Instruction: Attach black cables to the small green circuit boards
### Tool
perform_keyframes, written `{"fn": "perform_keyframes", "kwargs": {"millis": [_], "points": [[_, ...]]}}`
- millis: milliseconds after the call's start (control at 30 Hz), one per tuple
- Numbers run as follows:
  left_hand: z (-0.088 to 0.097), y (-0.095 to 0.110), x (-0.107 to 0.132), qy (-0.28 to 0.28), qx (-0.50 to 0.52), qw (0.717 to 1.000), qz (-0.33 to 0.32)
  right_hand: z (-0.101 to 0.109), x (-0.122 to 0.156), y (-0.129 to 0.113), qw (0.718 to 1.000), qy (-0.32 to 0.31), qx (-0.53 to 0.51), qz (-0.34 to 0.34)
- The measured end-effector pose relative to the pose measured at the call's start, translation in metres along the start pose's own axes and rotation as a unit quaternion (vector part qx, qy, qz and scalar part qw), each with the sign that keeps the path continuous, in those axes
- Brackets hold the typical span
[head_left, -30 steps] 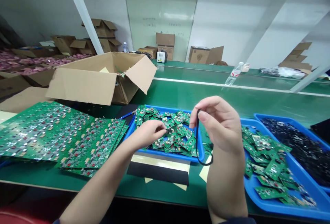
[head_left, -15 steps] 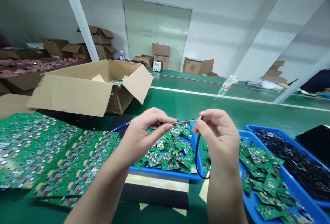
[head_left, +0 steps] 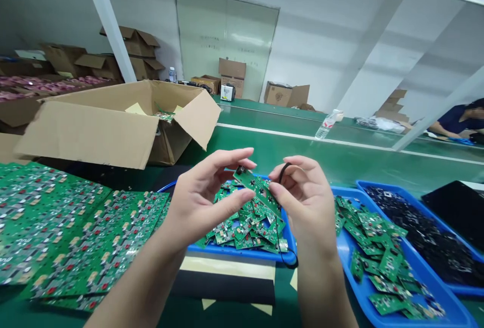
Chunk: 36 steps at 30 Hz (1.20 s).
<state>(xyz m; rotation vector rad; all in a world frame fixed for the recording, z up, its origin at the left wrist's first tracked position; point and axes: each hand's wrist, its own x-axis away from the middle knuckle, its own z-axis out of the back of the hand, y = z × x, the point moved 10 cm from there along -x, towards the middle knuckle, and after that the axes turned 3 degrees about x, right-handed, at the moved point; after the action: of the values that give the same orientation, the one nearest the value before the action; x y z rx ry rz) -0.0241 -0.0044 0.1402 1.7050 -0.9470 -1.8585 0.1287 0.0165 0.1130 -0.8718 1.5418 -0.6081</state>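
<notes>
Between my hands a small green circuit board [head_left: 260, 190] is tilted with its component side in view. My right hand [head_left: 308, 207] pinches its right end between thumb and fingers. A thin black cord [head_left: 286, 263] also runs through those fingers and hangs below in a loop; its far end I cannot make out. My left hand [head_left: 206, 194] is open around the board's left end, thumb and fingers apart. Beneath both hands stands a blue tray [head_left: 242, 253] heaped with small green circuit boards [head_left: 245, 227].
Large green board panels [head_left: 56, 222] lie stacked at left, before an open cardboard box [head_left: 91, 131]. At right are a second blue tray [head_left: 372, 308] of small boards and a blue bin [head_left: 419, 217] of black parts. A water bottle [head_left: 327, 125] stands behind; a person [head_left: 454, 121] sits far right.
The circuit board has turned from edge-on to showing its component face. My left thumb and fingers have spread off it, while my right hand keeps hold of it. The view has shifted slightly.
</notes>
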Motion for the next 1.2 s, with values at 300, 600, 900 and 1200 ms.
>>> {"fn": "perform_keyframes", "kwargs": {"millis": [300, 600, 900, 1200], "points": [[-0.009, -0.049, 0.006, 0.059, 0.153, 0.971, 0.174, -0.013, 0.008, 0.000, 0.998, 0.026, 0.031, 0.038], [-0.009, -0.057, 0.009, 0.113, 0.218, 0.944, 0.218, -0.010, 0.007, -0.007, 0.995, 0.024, 0.040, 0.092], [-0.003, -0.060, 0.005, 0.126, 0.198, 0.950, 0.206, -0.008, 0.008, -0.012, 0.984, 0.005, 0.126, 0.126], [0.000, -0.061, 0.003, 0.109, 0.139, 0.962, 0.206, -0.020, 0.012, -0.015, 0.962, -0.048, 0.206, 0.175]]}}
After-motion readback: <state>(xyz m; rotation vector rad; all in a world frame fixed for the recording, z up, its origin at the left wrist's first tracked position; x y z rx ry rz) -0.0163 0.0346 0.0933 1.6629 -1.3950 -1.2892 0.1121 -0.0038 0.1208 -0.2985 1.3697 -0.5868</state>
